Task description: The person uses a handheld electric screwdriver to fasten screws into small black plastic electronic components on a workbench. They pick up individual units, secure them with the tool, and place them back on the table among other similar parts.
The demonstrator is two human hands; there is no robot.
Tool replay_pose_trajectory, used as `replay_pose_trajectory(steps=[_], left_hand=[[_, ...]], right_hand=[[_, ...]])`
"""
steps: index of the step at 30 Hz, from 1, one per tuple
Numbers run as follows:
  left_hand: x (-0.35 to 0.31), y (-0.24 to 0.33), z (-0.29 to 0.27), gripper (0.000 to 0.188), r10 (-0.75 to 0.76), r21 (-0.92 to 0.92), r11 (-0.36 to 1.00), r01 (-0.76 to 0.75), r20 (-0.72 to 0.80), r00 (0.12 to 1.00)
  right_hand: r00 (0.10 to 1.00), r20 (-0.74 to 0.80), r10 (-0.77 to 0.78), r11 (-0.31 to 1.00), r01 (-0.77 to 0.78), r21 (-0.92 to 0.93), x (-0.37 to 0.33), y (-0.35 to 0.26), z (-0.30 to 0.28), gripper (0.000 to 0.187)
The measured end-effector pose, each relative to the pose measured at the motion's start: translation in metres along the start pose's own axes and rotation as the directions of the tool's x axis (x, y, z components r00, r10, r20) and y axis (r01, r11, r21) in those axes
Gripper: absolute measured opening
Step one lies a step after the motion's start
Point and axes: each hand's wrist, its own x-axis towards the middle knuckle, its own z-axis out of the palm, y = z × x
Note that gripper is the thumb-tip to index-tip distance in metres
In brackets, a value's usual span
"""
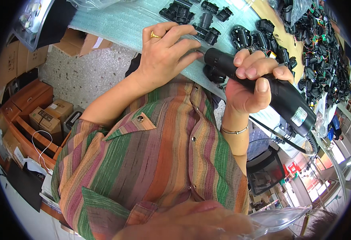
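Note:
My right hand (249, 82) is wrapped round a black electric screwdriver (273, 94), which lies slantwise with its nose pointing left. A cable leaves its rear end. At the nose, my left hand (165, 54) has its fingers bent together around the short metal bit (200, 51). Whether a small screw is also between those fingertips is hidden. Just beyond the left fingers, black plastic parts (206, 30) lie on the pale green, foam-covered table (115, 24). Another black part (214, 74) sits under the screwdriver's nose.
More black parts (243, 38) stand to the right of my hands. A big heap of black parts with coloured wires (327, 60) fills the far right. Cardboard boxes (47, 120) and a wooden drawer unit (27, 100) are at the left. A black chair (265, 170) stands at lower right.

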Motion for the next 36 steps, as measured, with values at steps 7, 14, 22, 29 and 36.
replay_pose_trajectory(steps=[7,14,22,29,36], left_hand=[[0.007,0.0,0.0,0.017,0.046,-0.019,0.999,-0.045,0.049,0.998],[0.009,0.007,0.004,0.012,-0.27,-0.515,0.794,0.323,0.177,0.946],[0.013,0.013,0.003,0.006,-0.368,-0.787,0.141,0.601,0.522,0.769],[0.018,0.018,0.003,0.009,-0.375,-0.807,0.05,0.588,0.531,0.76],[0.011,0.015,0.012,0.009,-0.336,-0.804,0.382,0.456,0.339,0.879]], right_hand=[[0.999,-0.032,-0.041,0.999,0.04,-0.029,0.001,-0.006,-0.006,0.033],[0.991,-0.084,-0.102,0.994,0.104,0.029,0.008,-0.018,-0.012,0.033],[0.99,-0.067,-0.122,0.99,0.126,0.06,0.01,-0.027,-0.011,0.036],[0.992,-0.059,-0.115,0.99,0.119,0.072,0.008,-0.024,-0.01,0.036],[0.992,-0.058,-0.116,0.99,0.12,0.069,0.007,-0.026,-0.011,0.035]])
